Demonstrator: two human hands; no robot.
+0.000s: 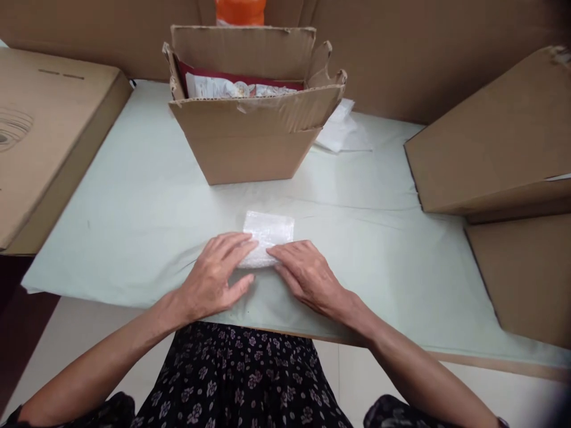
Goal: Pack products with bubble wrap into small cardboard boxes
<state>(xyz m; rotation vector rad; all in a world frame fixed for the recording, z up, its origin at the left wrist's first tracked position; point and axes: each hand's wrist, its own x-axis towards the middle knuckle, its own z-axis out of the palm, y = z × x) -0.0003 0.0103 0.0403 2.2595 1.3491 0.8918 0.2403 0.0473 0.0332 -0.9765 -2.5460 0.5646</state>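
A small flat piece of bubble wrap (270, 229), folded into a rough rectangle, lies on the pale green tablecloth (147, 196) near the front edge. My left hand (218, 267) rests with its fingers stretched over the left side of the bubble wrap, thumb apart. From the other side, my right hand (306, 270) lays its outstretched fingertips on the right part of the wrap. Both hands press from above without closing round it. Whether anything lies inside the wrap I cannot tell.
Behind the wrap stands an open cardboard box (254, 142) holding white and red packets (214, 86). Crumpled clear plastic (341, 131) lies beside it. A flat carton (57, 137) is at the left, larger cardboard boxes (495, 137) at the right. Something orange (241, 10) shows behind.
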